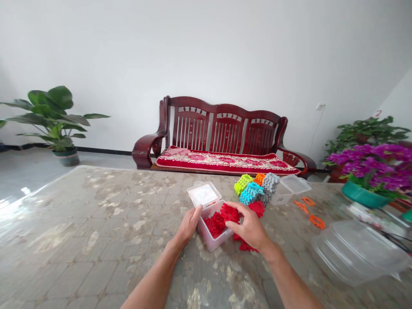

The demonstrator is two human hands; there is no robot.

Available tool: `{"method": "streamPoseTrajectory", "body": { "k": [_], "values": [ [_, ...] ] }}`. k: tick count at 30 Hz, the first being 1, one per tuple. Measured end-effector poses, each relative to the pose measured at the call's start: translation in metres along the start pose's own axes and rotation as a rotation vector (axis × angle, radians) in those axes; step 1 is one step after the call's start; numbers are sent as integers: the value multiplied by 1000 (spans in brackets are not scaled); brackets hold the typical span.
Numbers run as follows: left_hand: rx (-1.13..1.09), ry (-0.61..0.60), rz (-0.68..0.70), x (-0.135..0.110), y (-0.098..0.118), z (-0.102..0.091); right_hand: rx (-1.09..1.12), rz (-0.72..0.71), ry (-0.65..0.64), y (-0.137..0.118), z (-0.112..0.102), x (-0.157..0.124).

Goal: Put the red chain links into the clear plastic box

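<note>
The left hand (189, 224) clasps the left wall of a clear plastic box (215, 240) holding red interlocking pieces (216, 224), while the right hand (249, 225) spreads over them, perhaps pinching one. Just past the grip stand the box's open lid (204, 194) and stacked multicoloured blocks (252, 193); loose red pieces (246, 245) lie under the right hand.

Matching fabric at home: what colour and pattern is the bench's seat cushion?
The cushion is red with pink flowers and a cream border; head view.

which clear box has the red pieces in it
The small open box between the left hand and right hand; the clear box past the coloured blocks and the large clear container show none.
</note>
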State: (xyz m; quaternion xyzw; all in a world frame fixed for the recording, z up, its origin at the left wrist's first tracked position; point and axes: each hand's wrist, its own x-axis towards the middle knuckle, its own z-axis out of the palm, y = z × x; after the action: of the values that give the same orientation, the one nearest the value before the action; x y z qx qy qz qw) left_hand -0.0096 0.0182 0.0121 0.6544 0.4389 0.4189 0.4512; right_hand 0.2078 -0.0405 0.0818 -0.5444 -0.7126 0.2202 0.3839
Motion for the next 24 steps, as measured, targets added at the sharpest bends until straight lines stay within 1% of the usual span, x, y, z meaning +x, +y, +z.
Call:
{"method": "streamPoseTrajectory", "body": {
  "k": [3, 7, 11, 15, 16, 18, 21, 24],
  "values": [
    [-24, -13, 19, 2, -4, 1, -89, -59, -90, -3, 9, 8],
    [-15, -9, 15, 3, -7, 1, -160, -100, -215, -9, 16, 17],
    [-8, -15, 53, 3, -7, 0, -164, -127, -332, -15, 22, 23],
    [52, 8, 21, 4, -6, 1, -141, -99, -429, -16, 25, 26],
    [62, 12, 16, 4, -6, 1, -141, -101, -434, -16, 25, 25],
    [59, 14, 17, 4, -5, 1, -134, -123, -406, -16, 24, 25],
    [28, 3, 30, 3, -4, 1, -122, -153, -315, -16, 22, 23],
    [-2, -16, 37, 3, -5, 0, -154, -150, -236, -13, 17, 24]
  ]
}}
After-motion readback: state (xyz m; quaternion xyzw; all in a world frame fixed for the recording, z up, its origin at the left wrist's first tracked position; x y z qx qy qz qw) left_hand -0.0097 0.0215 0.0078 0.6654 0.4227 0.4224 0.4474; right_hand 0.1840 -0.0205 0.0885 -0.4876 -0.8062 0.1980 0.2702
